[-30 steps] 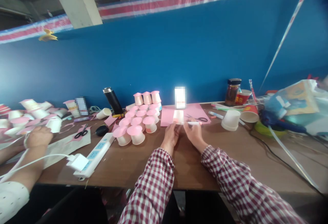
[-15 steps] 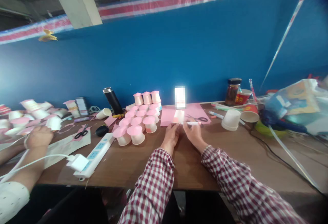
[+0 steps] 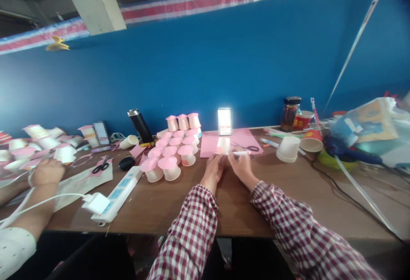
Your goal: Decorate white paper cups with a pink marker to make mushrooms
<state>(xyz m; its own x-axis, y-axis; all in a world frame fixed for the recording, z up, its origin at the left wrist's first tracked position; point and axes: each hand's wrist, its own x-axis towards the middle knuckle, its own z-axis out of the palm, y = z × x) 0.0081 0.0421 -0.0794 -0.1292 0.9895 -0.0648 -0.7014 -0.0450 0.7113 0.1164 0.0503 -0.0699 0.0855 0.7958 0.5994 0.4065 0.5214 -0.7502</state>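
Note:
My left hand [image 3: 214, 170] rests on the brown table [image 3: 179, 203] at the near edge of a pink paper sheet [image 3: 243, 137], fingers pressing on it. My right hand [image 3: 241, 165] sits just to the right of it, shut on a white marker pen [image 3: 241, 153] that lies across the sheet's near edge. A small pale cup [image 3: 223, 145] stands on the sheet right above both hands. Black scissors [image 3: 253, 148] lie on the sheet to the right. A lit phone [image 3: 224, 121] stands upright behind the sheet.
Several pink-topped paper cups [image 3: 174, 150] cluster left of my hands. A white power strip [image 3: 115, 194] lies at the front left. A co-worker's hand [image 3: 46, 172] is at the far left. An upturned white cup [image 3: 287, 149], a jar [image 3: 290, 113] and cables [image 3: 352, 194] fill the right.

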